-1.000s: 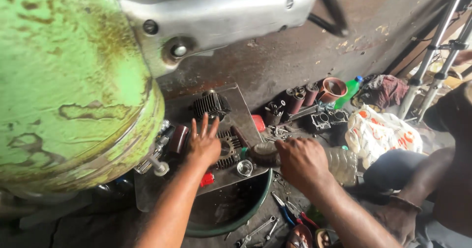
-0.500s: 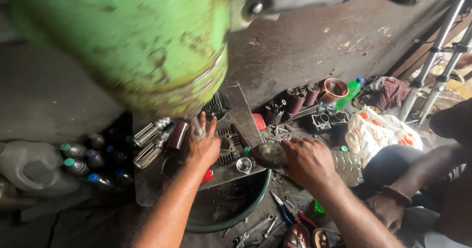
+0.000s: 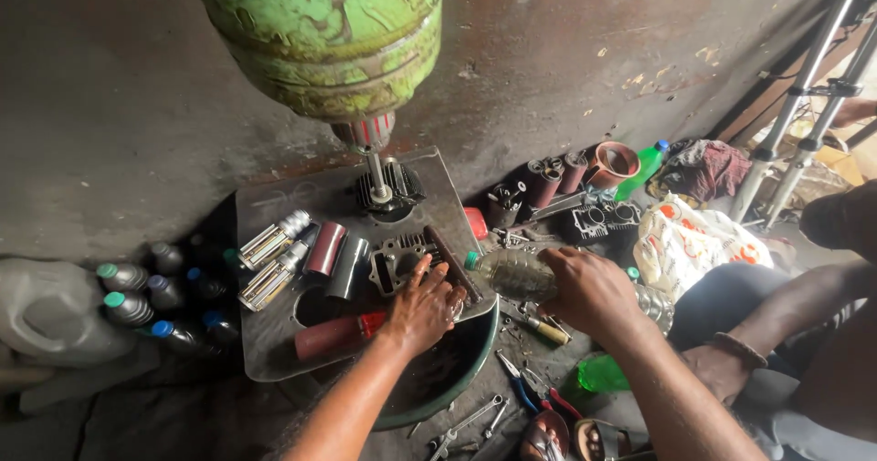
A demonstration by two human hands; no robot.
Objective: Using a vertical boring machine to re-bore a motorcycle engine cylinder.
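Under the green machine head (image 3: pixel 333 41), on the metal plate (image 3: pixel 274 351) — left hand (image 3: pixel 422 310), fingers spread flat on finned engine block (image 3: pixel 397 260); right hand (image 3: pixel 589 292), fingers closed round plastic bottle (image 3: pixel 512 274), long axis pointing left, neck just beside the block.

White-and-orange plastic bag (image 3: pixel 696 238) right of the bottles (image 3: pixel 137 306).

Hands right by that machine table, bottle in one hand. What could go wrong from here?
1. The right hand holds a clear plastic bottle lying tilted over the metal plate; liquid could spill onto the parts.
2. The left hand rests on the finned engine part near the spindle of the green machine; fingers could be caught.
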